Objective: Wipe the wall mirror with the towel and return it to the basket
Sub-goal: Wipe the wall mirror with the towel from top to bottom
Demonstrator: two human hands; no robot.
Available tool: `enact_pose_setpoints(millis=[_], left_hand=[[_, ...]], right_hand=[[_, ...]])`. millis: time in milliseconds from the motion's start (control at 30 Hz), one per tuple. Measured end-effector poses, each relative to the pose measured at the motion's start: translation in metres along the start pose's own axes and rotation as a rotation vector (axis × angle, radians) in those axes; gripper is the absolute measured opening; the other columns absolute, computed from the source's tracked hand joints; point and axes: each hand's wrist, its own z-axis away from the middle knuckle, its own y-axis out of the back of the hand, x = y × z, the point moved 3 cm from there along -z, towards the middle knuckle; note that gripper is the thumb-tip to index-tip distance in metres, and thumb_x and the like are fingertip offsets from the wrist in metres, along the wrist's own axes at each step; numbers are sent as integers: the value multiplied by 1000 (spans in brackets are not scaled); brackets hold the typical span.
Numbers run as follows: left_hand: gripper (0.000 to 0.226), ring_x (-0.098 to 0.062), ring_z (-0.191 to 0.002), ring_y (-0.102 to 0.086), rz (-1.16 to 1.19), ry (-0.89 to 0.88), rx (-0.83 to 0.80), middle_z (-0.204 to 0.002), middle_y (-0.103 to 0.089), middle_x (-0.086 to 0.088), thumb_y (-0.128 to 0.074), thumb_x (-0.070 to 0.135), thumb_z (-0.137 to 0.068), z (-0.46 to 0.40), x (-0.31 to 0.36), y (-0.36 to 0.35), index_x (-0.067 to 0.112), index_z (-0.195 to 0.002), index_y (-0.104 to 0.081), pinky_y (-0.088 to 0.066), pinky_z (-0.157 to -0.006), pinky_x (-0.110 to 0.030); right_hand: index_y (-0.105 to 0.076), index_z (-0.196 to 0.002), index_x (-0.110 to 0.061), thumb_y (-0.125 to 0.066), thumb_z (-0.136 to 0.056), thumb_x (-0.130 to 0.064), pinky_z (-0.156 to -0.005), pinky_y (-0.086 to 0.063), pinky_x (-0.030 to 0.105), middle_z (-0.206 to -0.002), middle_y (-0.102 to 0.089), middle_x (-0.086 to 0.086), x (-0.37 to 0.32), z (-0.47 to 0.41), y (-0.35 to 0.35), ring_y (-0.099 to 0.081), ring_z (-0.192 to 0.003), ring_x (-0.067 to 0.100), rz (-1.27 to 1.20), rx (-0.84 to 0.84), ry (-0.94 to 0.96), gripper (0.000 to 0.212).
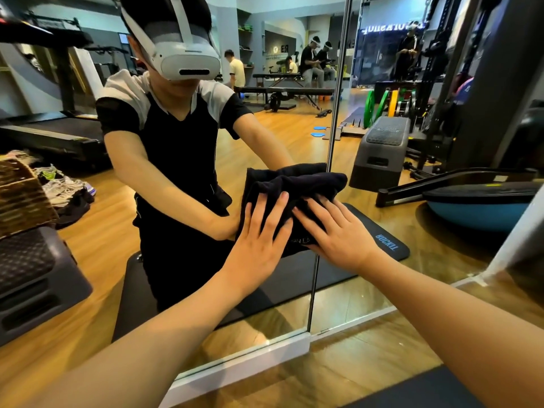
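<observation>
Black cloth meets glass: a person presses a dark towel (290, 187) flat against the wall mirror (265, 128), left hand (259, 240) and right hand (338, 234) side by side on it, fingers (282, 204) spread and extended rather than curled around the fabric. Wiping looks to be in progress near the seam between two mirror panels. The return remains undone; a woven basket (20, 195), seen at the left edge in the reflection, waits well apart from the towel.
</observation>
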Motion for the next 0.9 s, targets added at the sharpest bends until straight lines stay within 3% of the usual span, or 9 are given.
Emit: enact_pose_setpoints(millis=[300, 567, 733, 900], left_hand=[[46, -49, -152, -14, -6, -11, -20, -166, -10, -19, -30, 10, -106, 27, 13, -20, 9, -151, -42, -9, -125, -61], [53, -48, -153, -10, 24, -6, -137, -167, -6, -19, -14, 9, -107, 68, 27, -37, 8, -159, -24, -15, -124, -59], [51, -46, -150, -24, 54, -30, -132, -165, -13, -19, -12, 9, -109, 78, 26, -41, 7, -155, -35, -24, -123, -57], [44, -46, -146, -32, 16, -53, -84, -161, -21, -21, -24, 8, -109, 80, 28, -40, 4, -149, -44, -31, -120, -56]], right_hand=[[-31, -156, -14, -65, -92, -42, -121, -25, 53, -155, -32, 18, -24, 27, -15, -34, -142, 42, -54, 2, -61, 77], [-40, -148, -16, -76, -81, -41, -114, -34, 58, -148, -38, 16, -58, 54, -36, -39, -134, 42, -74, -74, -115, 80], [-42, -144, -16, -82, -76, -42, -105, -42, 59, -144, -39, 16, -72, 60, -40, -40, -128, 42, -92, -77, -134, 84], [-43, -141, -16, -84, -74, -41, -97, -48, 57, -141, -39, 17, -76, 58, -37, -40, -124, 43, -126, -97, -145, 83]])
